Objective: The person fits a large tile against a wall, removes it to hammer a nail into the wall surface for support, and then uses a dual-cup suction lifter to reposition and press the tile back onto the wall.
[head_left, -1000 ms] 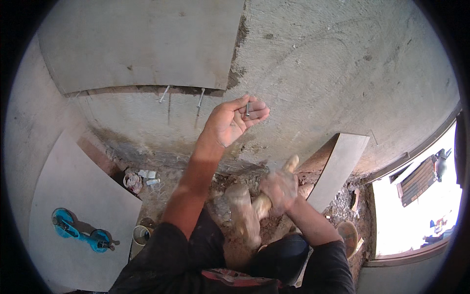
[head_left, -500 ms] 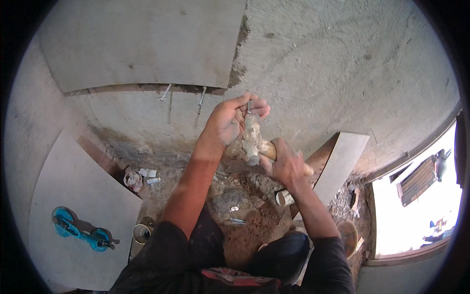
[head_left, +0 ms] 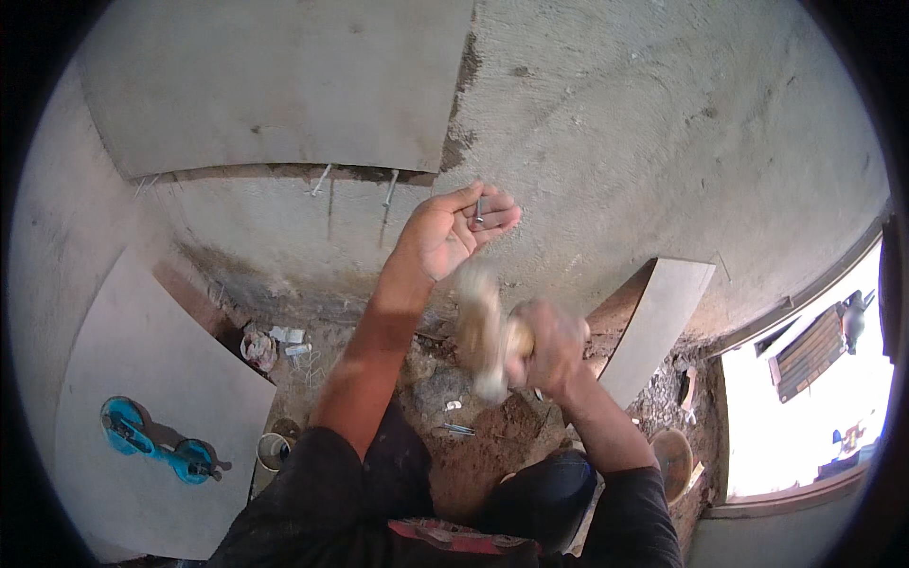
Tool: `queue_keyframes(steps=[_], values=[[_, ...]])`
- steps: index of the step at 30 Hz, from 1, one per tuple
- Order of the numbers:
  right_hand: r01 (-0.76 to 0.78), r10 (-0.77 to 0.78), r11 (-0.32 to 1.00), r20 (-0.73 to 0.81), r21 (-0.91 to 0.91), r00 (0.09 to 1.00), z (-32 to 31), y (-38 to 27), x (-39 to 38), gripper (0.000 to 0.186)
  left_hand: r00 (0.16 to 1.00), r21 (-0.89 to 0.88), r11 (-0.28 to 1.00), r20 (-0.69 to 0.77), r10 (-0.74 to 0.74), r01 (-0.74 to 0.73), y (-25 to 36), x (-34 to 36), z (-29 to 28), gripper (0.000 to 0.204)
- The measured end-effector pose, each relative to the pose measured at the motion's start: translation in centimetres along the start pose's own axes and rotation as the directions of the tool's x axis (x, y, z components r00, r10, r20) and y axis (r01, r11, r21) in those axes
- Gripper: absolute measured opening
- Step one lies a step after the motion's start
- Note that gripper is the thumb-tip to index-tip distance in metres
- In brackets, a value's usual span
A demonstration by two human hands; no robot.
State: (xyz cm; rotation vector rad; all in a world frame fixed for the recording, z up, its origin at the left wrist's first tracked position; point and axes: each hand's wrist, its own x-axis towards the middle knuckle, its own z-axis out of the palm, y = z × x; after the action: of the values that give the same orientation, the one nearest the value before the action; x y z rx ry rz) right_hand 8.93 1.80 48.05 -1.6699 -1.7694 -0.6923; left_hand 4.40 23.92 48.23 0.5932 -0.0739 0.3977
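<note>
Between the thumb and fingers of my left hand (head_left: 445,232) is a nail (head_left: 479,210), its point toward the rough plastered wall (head_left: 597,170). My right hand (head_left: 554,346) is closed round the wooden handle of a hammer (head_left: 481,327). Motion blurs the hammer, and its head is apart from the nail, below my left hand. Up and to the left, a large grey tile (head_left: 284,85) covers part of the wall. Two other nails stick out just under its lower edge, a left nail (head_left: 322,180) and a right nail (head_left: 390,189).
A blue double suction lifter (head_left: 156,443) sits on another large tile (head_left: 180,331) at the left. A narrow tile piece (head_left: 663,317) leans at the right. Rubble and dirt (head_left: 473,417) cover the floor, with a cup (head_left: 274,451) and a round pan (head_left: 672,459). Far right is a bright opening (head_left: 805,407).
The hammer head has moved from the nail down toward me, along with my right hand. My left hand stays by the wall, holding the nail.
</note>
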Motion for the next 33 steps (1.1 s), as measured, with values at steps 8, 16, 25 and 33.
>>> queue_keyframes(steps=[8,16,25,33], values=[[-0.303,0.323,0.944,0.170,-0.130,0.931,2.3,2.4,0.6,0.044,0.997,0.016,1.000,-0.073,-0.003,0.005,0.3,0.3,1.1,0.019],[-0.115,0.124,0.991,0.133,-0.072,0.983,2.2,2.7,0.3,0.042,0.997,-0.033,0.999,-0.075,-0.022,0.020,-0.1,0.1,0.6,0.022],[0.048,-0.023,0.992,0.218,-0.113,0.976,1.4,1.0,-1.4,0.041,1.000,-0.025,1.000,0.011,-0.010,0.010,-0.1,0.1,-0.1,0.023],[-0.170,0.179,0.982,0.108,-0.084,0.978,0.5,0.4,-0.3,0.051,1.000,0.001,1.000,-0.013,-0.012,0.012,-0.1,0.2,0.1,0.023]])
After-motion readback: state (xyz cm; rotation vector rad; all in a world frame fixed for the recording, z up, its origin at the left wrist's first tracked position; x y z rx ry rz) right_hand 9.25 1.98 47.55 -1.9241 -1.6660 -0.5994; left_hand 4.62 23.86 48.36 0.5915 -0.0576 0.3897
